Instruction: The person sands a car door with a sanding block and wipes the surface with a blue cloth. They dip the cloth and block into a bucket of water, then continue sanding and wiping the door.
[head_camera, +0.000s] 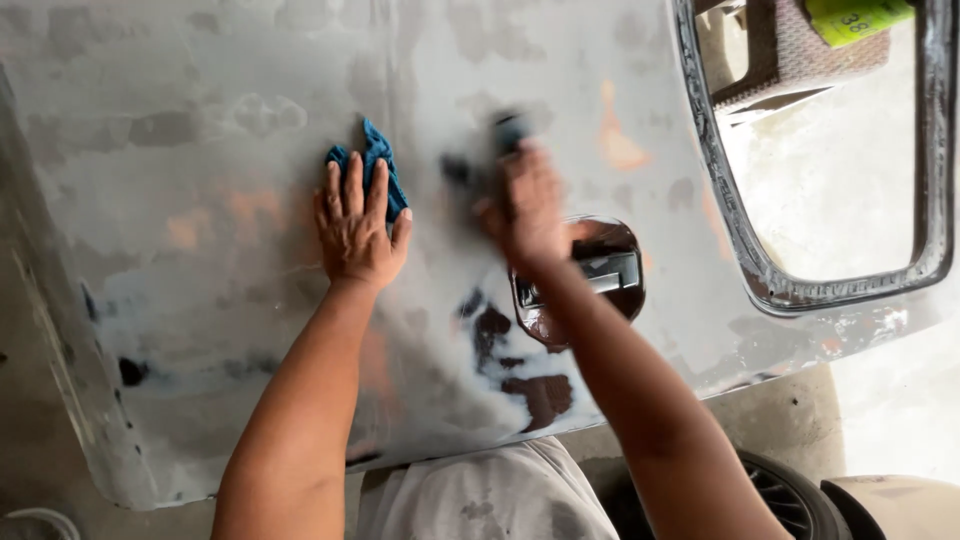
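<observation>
A grey, sanded car door panel (200, 300) fills most of the head view, patched with orange and dark brown spots. My left hand (355, 225) lies flat on it, fingers spread, pressing a blue cloth (375, 160) against the panel. My right hand (525, 205) is blurred with motion; it grips a dark sanding block (510, 128) held against the panel just above the recessed door handle (590, 275).
The door's window opening (830, 170) with its dark rubber rim sits at the upper right; a woven stool and a yellow-green tag show through it. A dark wheel (790, 500) lies at the bottom right. Concrete floor surrounds the panel.
</observation>
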